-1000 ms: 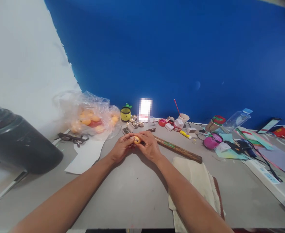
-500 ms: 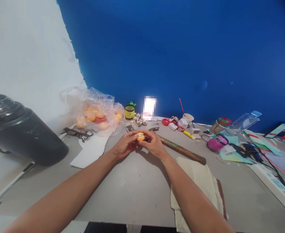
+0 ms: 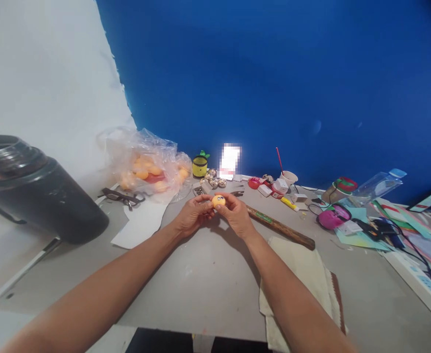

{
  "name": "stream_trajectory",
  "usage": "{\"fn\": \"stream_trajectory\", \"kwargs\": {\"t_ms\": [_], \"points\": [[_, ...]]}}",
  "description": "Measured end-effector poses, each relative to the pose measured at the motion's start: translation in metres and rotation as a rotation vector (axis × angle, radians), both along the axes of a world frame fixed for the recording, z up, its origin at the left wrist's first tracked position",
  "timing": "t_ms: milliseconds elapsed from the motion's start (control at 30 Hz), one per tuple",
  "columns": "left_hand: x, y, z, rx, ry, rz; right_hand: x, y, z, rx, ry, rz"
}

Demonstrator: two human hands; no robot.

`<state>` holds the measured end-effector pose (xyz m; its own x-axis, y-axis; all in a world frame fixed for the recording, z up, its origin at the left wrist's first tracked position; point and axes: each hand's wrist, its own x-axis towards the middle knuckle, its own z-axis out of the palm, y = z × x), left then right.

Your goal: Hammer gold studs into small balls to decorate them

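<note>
Between both hands, above the grey table, is a small orange ball, like a ping-pong ball, with small shiny bits on the side facing me. My left hand pinches it from the left with thumb and fingers. From the right, the thumb and fingers of my right hand close on it too. Just behind the hands stands a small box of shiny bits, partly hidden. A cluster of shiny decorated balls sits beyond that.
A wooden-handled hammer lies right of my hands, near a folded cream cloth. At left are a large dark flask, glasses and a plastic bag of orange balls. A paper cup and power strip are at right.
The ball has turned in my fingers: the row of shiny bits across its front now shows only as a few spots. Both hands still hold it. The view has shifted slightly.
</note>
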<state>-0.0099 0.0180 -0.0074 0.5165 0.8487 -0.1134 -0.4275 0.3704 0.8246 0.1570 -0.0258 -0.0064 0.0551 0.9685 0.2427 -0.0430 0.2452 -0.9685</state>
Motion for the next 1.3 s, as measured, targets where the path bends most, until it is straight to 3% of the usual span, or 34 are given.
{"fn": "stream_trajectory", "kwargs": {"t_ms": [167,433,533,867,1067,1300], "points": [[0.0,-0.003,0.0,-0.026,-0.051,-0.062,-0.004,-0.004,0.002,0.065,-0.176,-0.101],[-0.001,-0.004,0.002,-0.009,-0.075,-0.132,-0.005,-0.008,0.001,0.38,-0.78,-0.32],[0.001,-0.005,0.001,0.046,-0.03,-0.11,-0.006,-0.009,0.0,0.397,-0.918,-0.329],[-0.001,-0.006,0.006,0.009,-0.023,-0.12,0.0,-0.004,-0.006,0.387,-0.904,-0.279],[0.001,-0.004,-0.001,0.051,0.041,-0.069,-0.002,-0.008,-0.004,0.425,-1.073,-0.268],[0.003,-0.002,-0.008,0.153,0.078,-0.084,-0.005,-0.009,-0.008,0.382,-1.119,-0.276]]}}
